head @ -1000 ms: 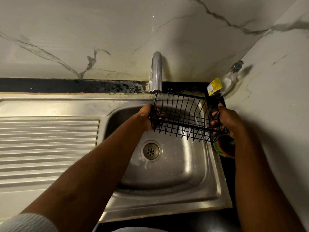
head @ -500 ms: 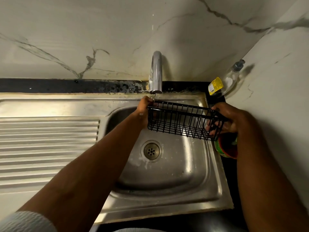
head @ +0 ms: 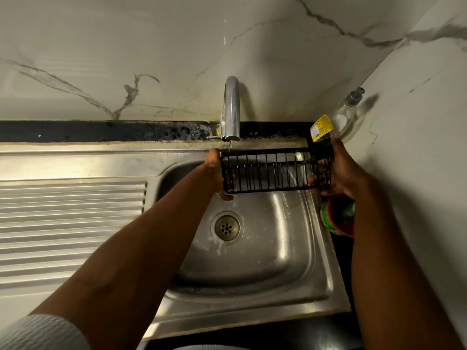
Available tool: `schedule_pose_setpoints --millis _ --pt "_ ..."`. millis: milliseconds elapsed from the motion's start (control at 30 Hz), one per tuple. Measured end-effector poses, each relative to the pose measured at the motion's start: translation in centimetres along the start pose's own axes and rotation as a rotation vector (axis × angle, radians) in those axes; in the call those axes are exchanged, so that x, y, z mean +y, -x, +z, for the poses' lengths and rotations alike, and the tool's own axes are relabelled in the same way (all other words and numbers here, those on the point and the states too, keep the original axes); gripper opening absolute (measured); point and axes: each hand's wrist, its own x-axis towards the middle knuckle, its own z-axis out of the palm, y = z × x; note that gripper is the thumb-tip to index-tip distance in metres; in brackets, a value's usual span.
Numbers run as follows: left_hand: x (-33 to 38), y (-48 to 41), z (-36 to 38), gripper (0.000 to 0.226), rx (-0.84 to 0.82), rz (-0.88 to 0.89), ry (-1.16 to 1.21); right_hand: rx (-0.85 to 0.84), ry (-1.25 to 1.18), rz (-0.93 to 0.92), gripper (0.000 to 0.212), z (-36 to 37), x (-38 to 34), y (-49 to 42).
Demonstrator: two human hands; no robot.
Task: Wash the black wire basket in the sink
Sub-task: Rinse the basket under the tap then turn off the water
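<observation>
Two-handed hold in the head view: black wire basket above the sink, long axis left to right. Left hand curled round the left end, right under the tap and its thin trickle; right hand clamped round the right end. Glossy thin wire, open rectangular grid; brushed steel below. Probably calls for sliding leftward to wet the rest.
</observation>
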Motion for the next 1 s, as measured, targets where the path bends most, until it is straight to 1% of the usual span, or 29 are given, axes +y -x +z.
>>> schedule_pose_setpoints --millis 100,167,233,333,400,467,533,600,667,733,800,867,933,967,1000 --pt "0.0 0.0 0.3 0.081 0.000 -0.025 0.003 0.118 0.101 -0.098 0.102 0.9 -0.3 0.6" --pt "-0.2 -0.3 0.0 0.084 0.015 -0.036 0.016 0.143 0.195 -0.135 0.106 1.4 -0.6 0.8" --pt "-0.4 -0.2 0.0 0.081 0.009 -0.010 0.035 0.156 0.249 -0.145 0.103 1.7 -0.8 0.9" --pt "-0.9 -0.1 -0.4 0.081 0.025 0.019 0.093 0.174 0.248 -0.147 0.087 2.4 -1.1 1.2" --pt "-1.1 0.3 -0.7 0.081 0.027 0.065 0.109 0.193 0.231 -0.122 0.085 3.0 -1.3 1.2" --pt "-1.3 1.3 -1.3 0.077 0.043 0.123 0.117 0.188 0.223 -0.105 0.092 3.8 -1.3 0.9" --pt "-1.5 1.5 -2.3 0.078 0.039 0.175 0.146 0.163 0.245 -0.081 0.103 4.7 -1.6 0.8" --pt "-2.0 1.7 -3.4 0.088 0.028 0.214 0.179 0.123 0.302 -0.048 0.113 5.6 -1.9 0.8" --pt "-2.6 1.7 -4.5 0.098 0.022 0.245 0.178 0.084 0.351 0.010 0.118 6.4 -2.3 0.7" --pt "-3.2 2.0 -5.5 0.102 0.007 0.288 0.153 0.044 0.377 0.072 0.120 7.1 -2.6 1.0" --pt "-4.0 2.3 -6.5 0.094 0.021 0.327 0.133 0.022 0.408 0.101 0.121 7.5 -3.1 1.0" --pt "-4.8 2.4 -7.4 0.080 0.025 0.337 0.113 -0.005 0.452 0.083 0.115 7.6 -3.8 1.2" --pt "-5.5 2.3 -8.2 0.063 0.002 0.307 0.096 -0.047 0.505 0.023 0.110 7.7 -4.7 1.4" --pt "-5.9 2.3 -8.6 0.060 0.009 0.292 0.114 -0.060 0.518 -0.019 0.106 7.8 -5.1 1.5" --pt "-6.3 2.1 -8.9 0.061 0.016 0.276 0.158 -0.061 0.529 -0.074 0.100 8.0 -5.6 1.8"
